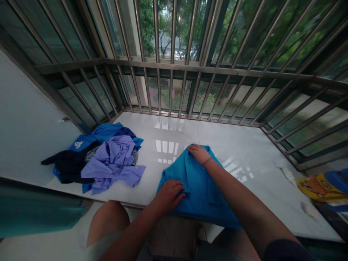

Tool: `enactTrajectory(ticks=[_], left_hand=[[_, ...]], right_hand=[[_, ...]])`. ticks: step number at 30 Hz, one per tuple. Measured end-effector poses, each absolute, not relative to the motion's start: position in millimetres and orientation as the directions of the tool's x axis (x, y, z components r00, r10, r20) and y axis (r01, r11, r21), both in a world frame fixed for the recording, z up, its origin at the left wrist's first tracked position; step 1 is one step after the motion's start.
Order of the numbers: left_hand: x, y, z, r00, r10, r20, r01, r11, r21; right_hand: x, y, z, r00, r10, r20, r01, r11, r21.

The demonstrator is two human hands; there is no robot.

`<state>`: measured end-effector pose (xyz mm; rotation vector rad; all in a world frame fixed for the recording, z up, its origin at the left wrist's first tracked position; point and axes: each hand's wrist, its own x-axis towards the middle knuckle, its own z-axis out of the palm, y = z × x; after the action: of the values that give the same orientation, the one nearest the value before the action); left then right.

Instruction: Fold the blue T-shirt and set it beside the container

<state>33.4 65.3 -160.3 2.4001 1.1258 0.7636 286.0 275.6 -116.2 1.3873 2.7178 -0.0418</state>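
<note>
A bright blue garment (201,195), folded over itself, lies on the white sill in front of me, its lower part hanging at the near edge. On its left side rests my left hand (170,194), the thumb apart from the bent fingers. My right hand (200,154), with a thin bracelet at the wrist, is at the garment's far end, its fingers closed over the cloth at the upper left corner. The fingertips' undersides are hidden. What kind of garment it is cannot be made out.
Left on the glossy sill (185,130) is a loose heap with a lavender garment (116,156), a black garment (72,163) and a blue garment (108,131). Metal window bars (174,67) enclose the far side. A yellow and blue printed item (320,186) stands at the right.
</note>
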Motion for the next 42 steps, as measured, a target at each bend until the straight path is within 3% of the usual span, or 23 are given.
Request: enactTrajectory(ticks=[7,14,20,25,34,39,42], left_hand=[[21,72,-163,0.333,0.889,0.315,0.77,-0.449,0.453],[26,74,-155,0.366,0.898,0.243,0.823,-0.434,0.367],[24,87,-160,0.388,0.859,0.334,0.828,-0.484,0.283],[14,85,-180,0.364,0.902,0.231,0.89,-0.41,0.2],[-7,72,-191,0.267,0.916,0.301,0.884,-0.357,0.302],[-48,74,-200,0.054,0.936,0.347,0.886,-0.205,0.415],[-66,72,-199,0.049,0.934,0.354,0.866,-0.216,0.451]], right_hand=[[307,285,-120,-0.5,0.864,-0.065,0.859,0.504,0.096],[303,292,-120,-0.467,0.882,-0.06,0.873,0.471,0.126],[296,296,-113,-0.441,0.896,-0.043,0.886,0.443,0.139],[294,299,-113,-0.449,0.891,-0.065,0.881,0.453,0.135],[277,284,-131,-0.512,0.857,0.05,0.857,0.507,0.089],[273,274,-152,-0.579,0.815,-0.013,0.815,0.579,0.017],[277,278,-157,-0.562,0.827,-0.027,0.827,0.562,0.002]])
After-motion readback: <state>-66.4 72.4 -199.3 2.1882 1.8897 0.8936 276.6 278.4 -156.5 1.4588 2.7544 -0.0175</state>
